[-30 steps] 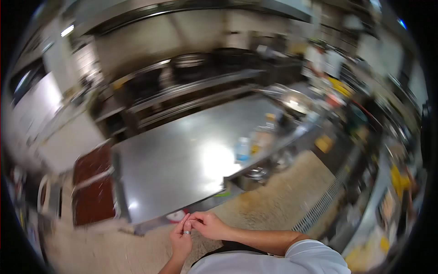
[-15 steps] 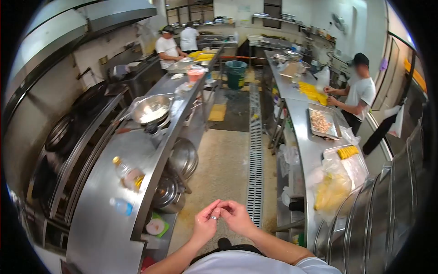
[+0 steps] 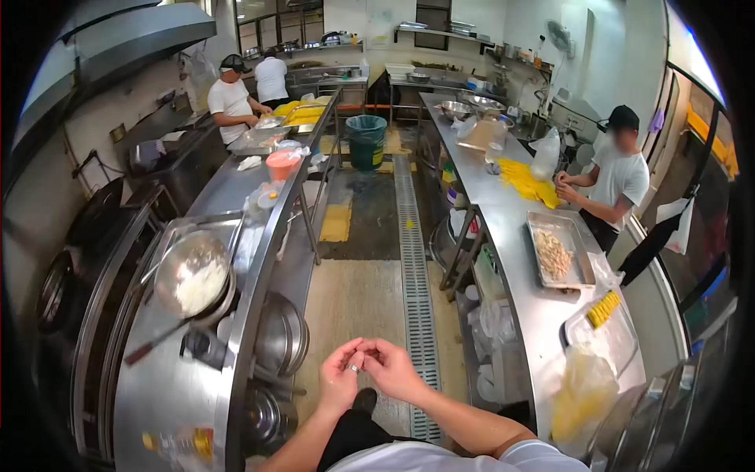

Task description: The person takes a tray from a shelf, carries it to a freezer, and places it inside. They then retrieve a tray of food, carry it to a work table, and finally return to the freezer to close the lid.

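Silver ring [image 3: 354, 367] on left hand [image 3: 340, 384]

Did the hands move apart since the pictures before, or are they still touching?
No. The left hand and right hand still touch at the fingertips in front of the white shirt, above the floor, as before. Only the camera turned.

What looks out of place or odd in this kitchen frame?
Nothing spilled or damaged. Oddest point: both hands work no kitchen item; the right hand pinches at the ring on the left hand, mid-aisle above the floor drain.
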Demonstrator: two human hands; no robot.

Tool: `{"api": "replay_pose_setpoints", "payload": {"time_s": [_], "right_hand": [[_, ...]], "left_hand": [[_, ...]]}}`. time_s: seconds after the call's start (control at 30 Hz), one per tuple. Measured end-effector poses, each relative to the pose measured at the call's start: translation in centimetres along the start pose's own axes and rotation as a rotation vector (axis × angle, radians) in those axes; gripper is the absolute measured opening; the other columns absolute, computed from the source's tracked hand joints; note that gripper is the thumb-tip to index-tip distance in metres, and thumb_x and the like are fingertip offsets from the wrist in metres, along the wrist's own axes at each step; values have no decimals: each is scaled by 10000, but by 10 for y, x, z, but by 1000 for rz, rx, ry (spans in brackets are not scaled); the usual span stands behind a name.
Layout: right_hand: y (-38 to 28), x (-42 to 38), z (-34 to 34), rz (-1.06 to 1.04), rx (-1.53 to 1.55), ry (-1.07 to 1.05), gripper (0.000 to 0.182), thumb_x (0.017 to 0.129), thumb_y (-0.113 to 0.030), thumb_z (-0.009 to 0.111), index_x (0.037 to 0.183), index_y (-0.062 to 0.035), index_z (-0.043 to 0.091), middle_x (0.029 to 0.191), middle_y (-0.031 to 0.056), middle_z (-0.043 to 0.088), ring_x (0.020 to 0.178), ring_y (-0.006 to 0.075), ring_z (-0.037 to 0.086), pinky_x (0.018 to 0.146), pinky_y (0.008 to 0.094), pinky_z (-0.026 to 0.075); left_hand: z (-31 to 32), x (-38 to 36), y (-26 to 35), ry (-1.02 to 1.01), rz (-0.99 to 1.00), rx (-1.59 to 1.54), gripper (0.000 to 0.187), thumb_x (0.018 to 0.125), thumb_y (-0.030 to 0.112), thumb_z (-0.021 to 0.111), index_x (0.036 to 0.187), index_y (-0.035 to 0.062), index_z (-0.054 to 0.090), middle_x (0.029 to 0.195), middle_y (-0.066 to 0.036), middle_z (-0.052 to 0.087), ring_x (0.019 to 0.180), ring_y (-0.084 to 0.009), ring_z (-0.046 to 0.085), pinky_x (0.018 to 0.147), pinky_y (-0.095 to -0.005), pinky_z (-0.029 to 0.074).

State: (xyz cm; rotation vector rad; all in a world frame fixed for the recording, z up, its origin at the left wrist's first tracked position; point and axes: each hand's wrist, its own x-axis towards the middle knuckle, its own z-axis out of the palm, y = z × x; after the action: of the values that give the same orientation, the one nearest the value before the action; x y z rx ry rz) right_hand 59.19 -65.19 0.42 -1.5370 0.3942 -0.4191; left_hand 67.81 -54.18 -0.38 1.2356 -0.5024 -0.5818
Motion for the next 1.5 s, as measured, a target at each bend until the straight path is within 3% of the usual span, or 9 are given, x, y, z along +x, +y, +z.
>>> {"api": "replay_pose_setpoints", "payload": {"time_s": [0.2,0.3,0.5,0.67,0.77,0.87,1.03,1.27,1.5], "right_hand": [[-17,170,-60,-44,-93,143,190,953,-25,634,1130,31,674,929,66,714,819,122,660,736,289,546],[-17,251,-125,61,6,304,178,952,-29,649,1119,23,682,876,44,705,741,94,629,655,261,515],[10,394,-237,290,-121,296,116,944,-92,711,946,22,733,740,9,673,631,66,575,555,237,451],[20,563,-285,120,-297,34,205,983,-190,671,1028,-1,736,786,51,701,698,100,600,645,294,505],[-41,671,-285,162,-381,-125,214,954,-195,670,1075,-30,734,875,179,725,759,269,694,717,382,538],[-51,777,-285,-180,-381,-258,189,903,-129,659,1039,-19,729,934,206,719,880,389,694,770,433,552],[-29,944,-309,-378,-539,-389,178,863,-69,642,997,18,720,920,196,704,866,407,682,777,470,558],[-35,1128,-418,-354,-736,-24,114,852,-48,646,939,3,700,906,195,698,841,398,687,760,476,562],[-39,1283,-567,-180,-651,421,78,848,-22,674,918,8,696,880,199,698,742,359,696,670,416,570]], "left_hand": [[25,204,-6,-203,-94,4,245,1016,65,622,1243,-22,646,1115,-84,716,993,-127,668,879,-281,545],[55,320,-21,-350,-163,55,225,993,48,657,1208,-16,669,1068,-75,727,961,-129,677,856,-275,549],[102,496,-59,-505,-217,155,170,955,70,720,1099,-19,738,977,-59,760,861,-93,680,780,-252,553],[100,642,-76,-301,-210,161,222,948,23,710,1168,1,724,1022,-58,753,914,-111,680,835,-259,552],[91,719,-38,-158,-193,264,243,945,0,705,1188,-2,701,1023,-51,738,904,-102,667,823,-255,546],[74,793,-16,-30,-163,185,222,915,-47,718,1134,-9,697,978,-42,712,880,-98,645,795,-251,539],[61,941,-50,93,-134,101,253,884,-88,731,1125,-24,695,945,-59,706,870,-113,656,801,-265,551],[120,1210,-62,-308,-222,288,319,929,35,737,1239,-6,675,1037,-94,750,923,-107,688,841,-256,559],[253,1441,-92,-561,-214,26,287,961,14,689,1245,-22,664,1094,-101,728,991,-118,679,910,-275,559]]}}
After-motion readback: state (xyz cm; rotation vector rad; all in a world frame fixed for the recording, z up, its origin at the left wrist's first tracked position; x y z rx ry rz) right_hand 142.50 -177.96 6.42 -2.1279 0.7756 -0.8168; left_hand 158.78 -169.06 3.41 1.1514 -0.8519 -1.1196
